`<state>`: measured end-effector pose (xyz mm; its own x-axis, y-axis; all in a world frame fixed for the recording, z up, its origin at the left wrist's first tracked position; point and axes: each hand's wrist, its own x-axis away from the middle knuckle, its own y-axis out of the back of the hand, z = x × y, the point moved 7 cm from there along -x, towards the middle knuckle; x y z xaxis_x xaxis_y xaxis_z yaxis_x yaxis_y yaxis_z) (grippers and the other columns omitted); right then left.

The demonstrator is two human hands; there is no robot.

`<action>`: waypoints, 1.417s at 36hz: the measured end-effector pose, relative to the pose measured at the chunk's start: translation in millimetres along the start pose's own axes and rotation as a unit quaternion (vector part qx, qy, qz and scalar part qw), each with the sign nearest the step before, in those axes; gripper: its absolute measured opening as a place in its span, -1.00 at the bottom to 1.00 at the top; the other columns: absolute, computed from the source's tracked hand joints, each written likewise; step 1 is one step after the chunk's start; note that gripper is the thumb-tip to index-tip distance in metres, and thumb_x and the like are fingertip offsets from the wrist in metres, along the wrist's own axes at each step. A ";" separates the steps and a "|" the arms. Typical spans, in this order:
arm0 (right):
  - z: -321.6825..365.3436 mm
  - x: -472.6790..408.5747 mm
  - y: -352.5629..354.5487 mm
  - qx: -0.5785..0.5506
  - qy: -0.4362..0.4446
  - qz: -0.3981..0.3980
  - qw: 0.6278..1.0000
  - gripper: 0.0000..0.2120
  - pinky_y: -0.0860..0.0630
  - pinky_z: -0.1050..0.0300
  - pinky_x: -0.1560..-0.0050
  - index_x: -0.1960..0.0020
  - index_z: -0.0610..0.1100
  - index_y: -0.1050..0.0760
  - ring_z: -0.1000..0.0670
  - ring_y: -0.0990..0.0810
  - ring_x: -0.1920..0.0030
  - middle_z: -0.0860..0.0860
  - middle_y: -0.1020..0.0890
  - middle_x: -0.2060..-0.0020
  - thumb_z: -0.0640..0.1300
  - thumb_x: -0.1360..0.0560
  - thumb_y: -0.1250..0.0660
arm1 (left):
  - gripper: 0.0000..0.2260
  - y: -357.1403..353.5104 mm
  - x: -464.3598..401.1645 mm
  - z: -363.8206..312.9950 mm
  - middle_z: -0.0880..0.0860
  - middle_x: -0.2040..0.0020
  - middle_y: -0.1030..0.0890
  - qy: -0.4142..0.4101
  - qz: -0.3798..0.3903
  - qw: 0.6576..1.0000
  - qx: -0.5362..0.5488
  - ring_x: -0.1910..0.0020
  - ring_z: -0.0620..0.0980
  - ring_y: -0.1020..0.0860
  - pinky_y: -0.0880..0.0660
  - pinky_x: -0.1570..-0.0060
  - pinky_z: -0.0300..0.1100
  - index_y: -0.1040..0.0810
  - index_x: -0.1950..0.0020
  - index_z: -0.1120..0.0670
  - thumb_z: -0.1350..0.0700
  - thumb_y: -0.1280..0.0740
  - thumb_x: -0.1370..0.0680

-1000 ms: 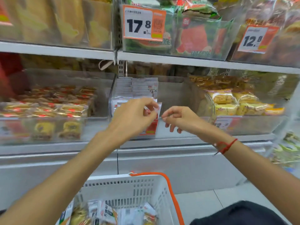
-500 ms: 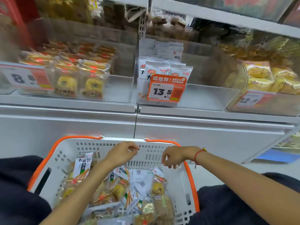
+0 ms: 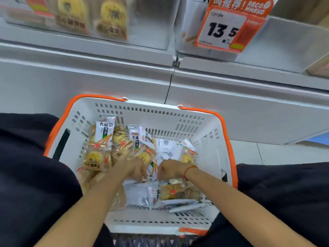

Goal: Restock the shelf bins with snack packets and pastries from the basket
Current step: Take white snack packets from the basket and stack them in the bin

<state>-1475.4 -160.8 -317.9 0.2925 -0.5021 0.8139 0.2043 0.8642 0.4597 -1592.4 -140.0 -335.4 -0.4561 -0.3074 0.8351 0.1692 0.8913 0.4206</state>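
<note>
- Left hand (image 3: pixel 132 169) is down in the basket, fingers spread over the packet pile. It touches the wrappers, but whether it actually grips one I can't tell; there's motion blur.
- Right hand (image 3: pixel 170 169) is just beside it, knuckles up, fingers curled down into the pile at a white snack packet (image 3: pixel 154 168) with orange sticks printed on it. Looks like a pinch, but the fingertips are hidden, so the grip is unconfirmed. Red string bracelet (image 3: pixel 190 169) on that wrist.
- Stock: all still in the white basket (image 3: pixel 210 139) with orange rim, sitting between the person's knees. It's a mix of clear-wrapped yellow pastries (image 3: pixel 93 156) on the left and white snack packets, one standing upright at the far left (image 3: pixel 105 130), more lying flat near the centre and the near wall.
- Shelf above: a clear bin (image 3: pixel 293 40) carrying the 13.5 price tag (image 3: pixel 226 29) shows white packets with the same orange sticks. The bin to its left (image 3: pixel 151 24) holds yellow pastries.
- Step, my read: pick phase, gathering the next item(s) from the basket. Nothing lifted yet.
- Next move calls for: a firm pinch on one packet type, pulling clear of the overlapping wrappers, then raising to the matching bin. White stick packets go to the 13.5 bin, pastries to the left bin.
- Risk: slick wrappers overlap, so neighbours may drag up with the pick.
</note>
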 end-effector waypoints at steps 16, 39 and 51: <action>16.6 -14.4 -30.7 0.017 0.029 0.014 0.999 -0.70 -0.45 0.19 -0.04 -0.16 -0.22 -0.60 -0.06 -0.56 -0.06 -0.11 -0.64 -0.10 -0.21 -0.44 -0.46 | -0.52 -20.7 0.3 -11.4 -0.03 -0.33 -0.50 -0.001 0.032 0.998 -0.058 -0.25 0.05 -0.47 -0.45 -0.23 -0.04 -0.44 -0.40 -0.02 0.09 -0.42 -0.50; 30.0 117.4 205.6 -0.195 0.116 -0.188 0.956 -0.83 -0.50 0.20 0.10 -0.05 -0.12 -0.56 0.03 -0.56 0.13 -0.04 -0.64 0.12 -0.11 -0.48 -0.43 | -0.76 159.8 123.7 -50.7 0.08 0.10 -0.69 -0.173 -0.331 0.829 0.417 0.29 -0.22 -0.63 -0.49 0.28 -0.42 -0.61 -0.15 0.24 0.14 -0.39 -0.54; 49.1 230.6 262.0 -0.144 0.190 -0.251 0.938 -0.87 -0.47 0.37 0.06 -0.05 0.02 -0.54 0.28 -0.59 0.12 0.13 -0.65 0.06 -0.17 -0.57 -0.30 | -0.98 235.8 214.1 -113.2 -0.17 0.26 -0.69 -0.267 -0.434 0.757 0.408 0.26 -0.27 -0.62 -0.54 0.17 -0.32 -0.60 0.08 -0.01 0.08 -0.38 -0.53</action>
<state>-1400.3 -48.6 7.7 0.3928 -0.8659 0.3097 0.6327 0.4988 0.5924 -1551.2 -33.4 -17.3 -0.4113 -0.9114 0.0142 -0.8942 0.4064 0.1874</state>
